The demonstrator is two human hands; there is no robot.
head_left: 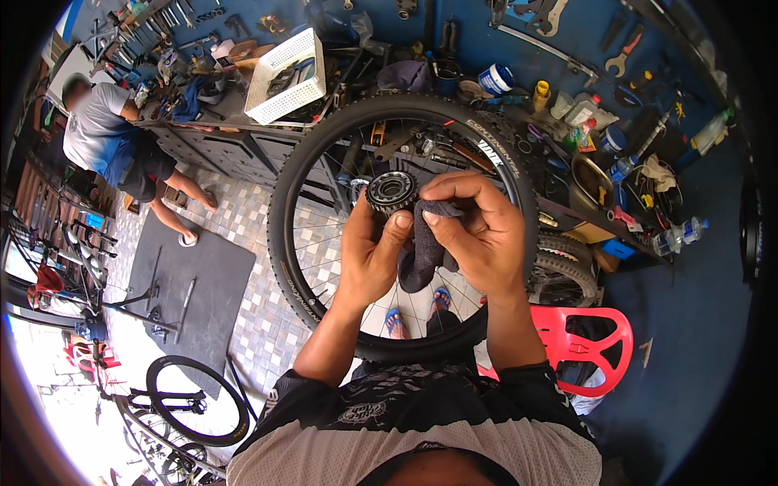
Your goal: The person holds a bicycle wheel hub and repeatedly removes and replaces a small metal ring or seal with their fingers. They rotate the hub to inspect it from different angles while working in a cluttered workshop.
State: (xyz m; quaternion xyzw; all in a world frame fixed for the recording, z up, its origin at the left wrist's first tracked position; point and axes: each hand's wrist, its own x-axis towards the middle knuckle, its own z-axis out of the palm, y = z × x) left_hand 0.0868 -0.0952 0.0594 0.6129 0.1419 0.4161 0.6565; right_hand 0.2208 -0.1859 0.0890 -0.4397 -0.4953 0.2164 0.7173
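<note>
In front of my chest, my left hand (369,253) grips a round dark metal bicycle part, which looks like a freehub body (391,192) with a bearing ring in its upward face. Its lower side is hidden by my fingers and thumb. My right hand (484,231) is closed on a dark grey cloth (419,257), pinching one end beside the freehub body while the rest hangs down between my hands. Below both hands stands a large spoked wheel with a black knobbly tire (285,219), leaning at the workbench.
The cluttered workbench (243,138) carries a white basket (285,77), tools, bottles and a metal bowl (590,180). A red plastic chair (600,332) stands at right. At left a person (105,130) works by the bench, near a dark mat (190,283), bicycles and another wheel (197,400).
</note>
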